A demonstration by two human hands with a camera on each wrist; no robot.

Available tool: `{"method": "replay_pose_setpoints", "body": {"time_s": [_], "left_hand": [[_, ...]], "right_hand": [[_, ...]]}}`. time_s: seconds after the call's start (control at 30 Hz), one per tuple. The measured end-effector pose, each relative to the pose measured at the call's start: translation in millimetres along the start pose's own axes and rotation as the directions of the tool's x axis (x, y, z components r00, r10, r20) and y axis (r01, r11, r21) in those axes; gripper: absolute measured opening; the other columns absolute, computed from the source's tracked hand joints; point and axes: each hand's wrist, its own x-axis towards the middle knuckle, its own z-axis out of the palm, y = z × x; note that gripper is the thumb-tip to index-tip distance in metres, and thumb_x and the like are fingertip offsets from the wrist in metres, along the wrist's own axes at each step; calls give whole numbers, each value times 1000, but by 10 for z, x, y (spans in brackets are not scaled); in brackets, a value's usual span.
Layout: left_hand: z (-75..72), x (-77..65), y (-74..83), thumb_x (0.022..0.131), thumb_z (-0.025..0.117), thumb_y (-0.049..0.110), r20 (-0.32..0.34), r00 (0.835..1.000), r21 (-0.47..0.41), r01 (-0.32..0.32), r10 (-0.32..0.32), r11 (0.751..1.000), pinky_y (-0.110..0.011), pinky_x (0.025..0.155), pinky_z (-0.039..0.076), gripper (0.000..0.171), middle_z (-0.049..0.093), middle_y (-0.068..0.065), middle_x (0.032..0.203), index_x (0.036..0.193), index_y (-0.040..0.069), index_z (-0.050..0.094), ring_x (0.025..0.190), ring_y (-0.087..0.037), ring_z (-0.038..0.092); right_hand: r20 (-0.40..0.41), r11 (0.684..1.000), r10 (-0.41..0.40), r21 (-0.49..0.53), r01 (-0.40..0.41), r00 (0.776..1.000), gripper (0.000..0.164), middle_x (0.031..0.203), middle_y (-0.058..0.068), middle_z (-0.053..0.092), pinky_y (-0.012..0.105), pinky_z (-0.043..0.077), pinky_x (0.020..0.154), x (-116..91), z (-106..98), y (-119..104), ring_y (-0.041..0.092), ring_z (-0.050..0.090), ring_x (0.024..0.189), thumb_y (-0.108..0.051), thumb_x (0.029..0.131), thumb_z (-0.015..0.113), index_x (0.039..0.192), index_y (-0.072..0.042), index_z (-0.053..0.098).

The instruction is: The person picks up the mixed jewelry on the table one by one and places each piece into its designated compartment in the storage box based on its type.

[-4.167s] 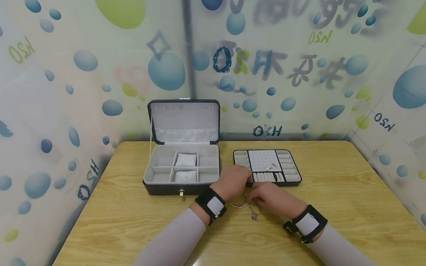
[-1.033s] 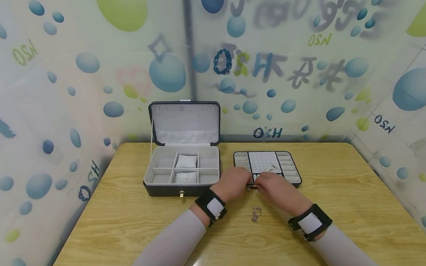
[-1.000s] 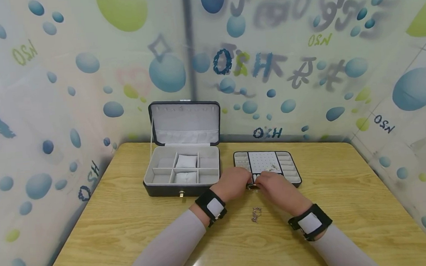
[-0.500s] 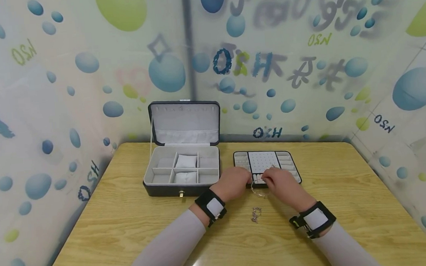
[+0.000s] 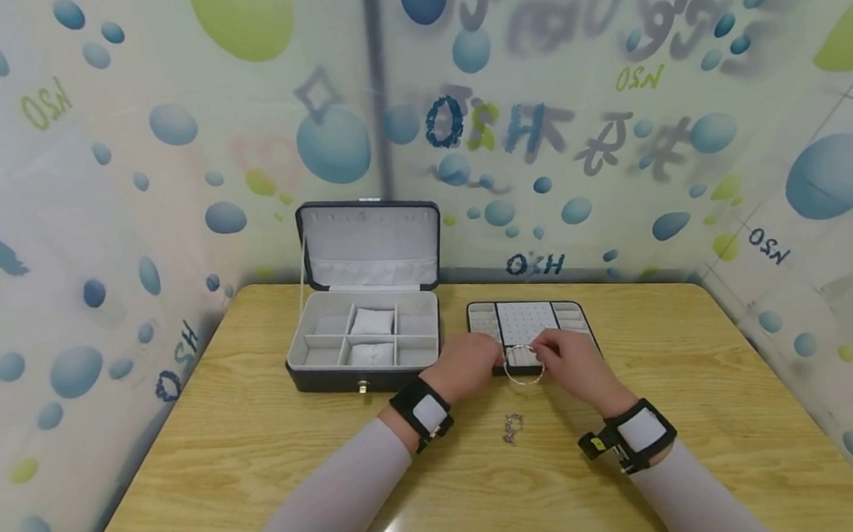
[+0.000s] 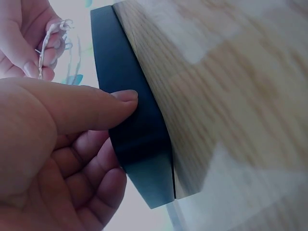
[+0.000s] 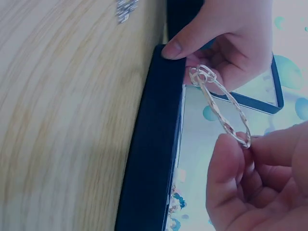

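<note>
My right hand (image 5: 573, 367) pinches a thin silver bangle (image 7: 214, 111) between thumb and fingertips. The bangle hangs over the front edge of a dark-rimmed jewelry tray (image 5: 527, 321), its far side close to my left fingers. My left hand (image 5: 468, 365) grips the tray's front wall (image 6: 144, 139) near its left corner, thumb on the outside and fingers curled behind. Within the tray, a white panel with small holes sits between columns of pale compartments; the ring rolls in front are partly covered by my hands. A small silver chain (image 5: 513, 428) lies on the table before the tray.
Left of the tray stands a dark jewelry box (image 5: 330, 380) with its lid (image 5: 371, 233) raised. Two white cushions (image 5: 373, 320) sit in its middle compartments. A printed wall (image 5: 614, 159) rises behind the wooden table (image 5: 263, 479).
The bangle, first on the table beside the chain, has been lifted to the tray's front by my right hand, which lately shifted right. The chain stays on the table; my left hand barely moves.
</note>
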Motion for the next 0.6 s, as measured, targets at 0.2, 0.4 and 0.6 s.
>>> {"method": "replay_pose_setpoints", "body": {"time_s": [0.2, 0.4, 0.6], "left_hand": [[-6, 2, -9, 96, 71, 10, -1, 1000, -4, 1, -1, 1000, -28, 60, 49, 17, 74, 8, 88, 89, 24, 79, 75, -7, 60], [24, 8, -25, 98, 69, 8, -8, 1000, -3, -2, 2, 1000, -27, 57, 46, 21, 72, 9, 87, 86, 25, 76, 75, -6, 59], [17, -9, -28, 97, 69, 7, -2, 1000, -9, -7, 7, 1000, -27, 62, 52, 18, 77, 8, 96, 95, 23, 78, 82, -8, 67]], "right_hand": [[16, 984, 120, 132, -121, 993, 21, 90, 10, 70, 24, 54, 63, 9, -42, -21, 14, 66, 72, -14, 109, 58, 109, 0, 74], [-2, 949, 185, 259, -179, 983, 24, 95, 15, 69, 28, 60, 68, -4, -51, -52, 14, 68, 74, -16, 110, 57, 114, 3, 71], [-15, 920, 208, 342, -191, 978, 26, 97, 15, 68, 28, 63, 71, 0, -70, -66, 12, 68, 75, -15, 111, 55, 118, 7, 69]]}}
